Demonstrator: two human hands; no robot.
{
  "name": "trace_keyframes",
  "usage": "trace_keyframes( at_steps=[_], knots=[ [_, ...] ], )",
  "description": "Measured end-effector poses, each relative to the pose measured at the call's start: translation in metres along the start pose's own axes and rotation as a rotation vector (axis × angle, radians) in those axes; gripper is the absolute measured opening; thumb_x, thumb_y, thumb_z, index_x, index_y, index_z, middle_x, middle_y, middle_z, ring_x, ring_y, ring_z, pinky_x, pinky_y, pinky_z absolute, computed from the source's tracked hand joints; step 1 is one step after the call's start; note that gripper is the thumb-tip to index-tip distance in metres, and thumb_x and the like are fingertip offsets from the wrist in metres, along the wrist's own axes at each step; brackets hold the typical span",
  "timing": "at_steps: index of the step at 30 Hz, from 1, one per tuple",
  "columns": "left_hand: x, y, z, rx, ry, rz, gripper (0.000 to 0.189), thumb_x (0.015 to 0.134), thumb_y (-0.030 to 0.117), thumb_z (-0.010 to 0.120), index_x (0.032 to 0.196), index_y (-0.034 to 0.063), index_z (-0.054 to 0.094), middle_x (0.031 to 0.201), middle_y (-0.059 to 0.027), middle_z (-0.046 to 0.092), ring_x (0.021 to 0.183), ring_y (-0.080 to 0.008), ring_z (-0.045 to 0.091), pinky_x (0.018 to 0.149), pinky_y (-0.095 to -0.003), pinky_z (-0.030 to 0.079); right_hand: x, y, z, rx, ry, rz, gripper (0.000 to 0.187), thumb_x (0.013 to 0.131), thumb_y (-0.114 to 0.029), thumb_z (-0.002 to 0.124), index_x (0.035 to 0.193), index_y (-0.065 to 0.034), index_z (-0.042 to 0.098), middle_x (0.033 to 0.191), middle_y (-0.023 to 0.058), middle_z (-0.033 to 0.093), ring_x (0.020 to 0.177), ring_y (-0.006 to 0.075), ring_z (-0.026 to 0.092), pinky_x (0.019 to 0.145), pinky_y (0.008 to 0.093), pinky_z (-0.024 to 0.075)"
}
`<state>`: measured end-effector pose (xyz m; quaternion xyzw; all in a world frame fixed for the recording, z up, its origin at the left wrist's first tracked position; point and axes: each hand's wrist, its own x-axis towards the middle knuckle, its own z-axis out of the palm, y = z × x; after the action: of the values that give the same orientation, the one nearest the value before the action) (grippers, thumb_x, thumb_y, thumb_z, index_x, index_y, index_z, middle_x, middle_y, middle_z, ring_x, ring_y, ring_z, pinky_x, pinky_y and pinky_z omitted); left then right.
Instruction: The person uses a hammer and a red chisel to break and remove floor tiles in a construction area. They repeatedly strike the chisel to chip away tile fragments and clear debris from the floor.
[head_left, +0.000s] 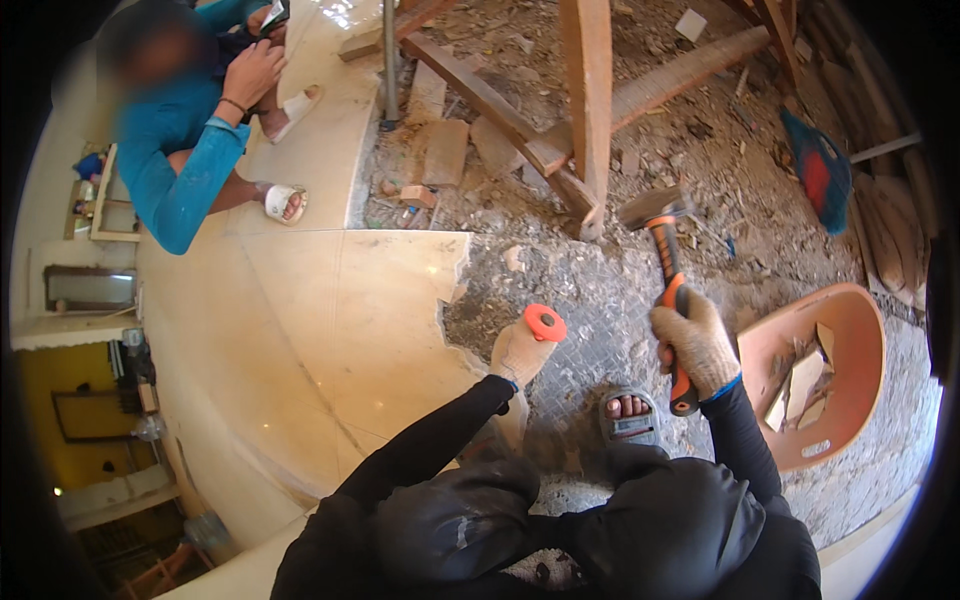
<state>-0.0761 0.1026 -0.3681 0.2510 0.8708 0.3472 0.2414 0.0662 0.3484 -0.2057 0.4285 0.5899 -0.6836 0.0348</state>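
Observation:
My left hand (517, 354), in a cream knit glove, grips a chisel with a round orange hand guard (546, 323). The chisel's struck end shows in the middle of the guard; its blade is hidden below. In my gloved right hand (699, 341) is a club hammer (666, 247) with an orange and black handle, its steel head raised to the right of the chisel and blurred. Under the left hand runs the jagged broken edge of cream floor tiles (360, 300). Beside it lies the exposed grey mortar bed (577, 300), marked with a grid pattern.
An orange-brown tub (810, 375) with tile shards (799, 386) stands at my right. Wooden trestle legs (589, 112) rise from the rubble (675, 150) ahead. A blue bag (819, 176) lies at far right. A person in a teal top (176, 172) squats on the tiles at upper left, holding something.

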Motion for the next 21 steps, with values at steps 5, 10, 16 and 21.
trace_keyframes(
  at_steps=[5,10,16,21],
  knots=[
    [0.002,-0.006,0.001,0.081,-0.02,0.05,0.026,0.091,0.029,0.076,0.104,0.0076,0.07,0.093,-0.0213,0.074,0.094,-0.0449,0.072,0.077,-0.0482,0.057,0.0,0.007,0.02,-0.004,0.111,-0.114,0.019,0.094,-0.013,0.068,0.103,0.0012,0.058,0.075,0.004,0.06,0.052,0.014,0.06,0.046,0.0322,0.0511],
    [0.005,-0.002,0.0,0.037,0.023,0.035,0.027,0.094,0.032,0.074,0.103,0.0069,0.071,0.094,-0.0217,0.074,0.094,-0.0453,0.071,0.077,-0.0493,0.057,-0.004,0.052,0.031,-0.342,-0.448,0.123,0.022,0.091,-0.016,0.07,0.101,0.0019,0.06,0.076,0.0059,0.064,0.057,0.016,0.065,0.05,0.0335,0.0531],
    [0.003,0.004,-0.001,0.03,0.047,0.036,0.025,0.091,0.029,0.076,0.097,0.0052,0.072,0.09,-0.0218,0.073,0.092,-0.0454,0.072,0.073,-0.0486,0.056,-0.008,0.041,0.007,-0.119,-0.249,0.12,0.025,0.093,-0.02,0.07,0.1,0.0023,0.062,0.073,0.0046,0.062,0.054,0.0125,0.062,0.049,0.0327,0.0507],
    [0.002,0.006,-0.003,0.033,0.002,0.029,0.025,0.091,0.028,0.076,0.1,0.0054,0.071,0.094,-0.0214,0.074,0.095,-0.0438,0.072,0.077,-0.0476,0.056,0.002,0.001,-0.002,-0.125,0.026,-0.105,0.026,0.094,-0.022,0.071,0.098,0.0014,0.06,0.068,0.0027,0.061,0.053,0.012,0.061,0.048,0.0314,0.0503]
  ],
)
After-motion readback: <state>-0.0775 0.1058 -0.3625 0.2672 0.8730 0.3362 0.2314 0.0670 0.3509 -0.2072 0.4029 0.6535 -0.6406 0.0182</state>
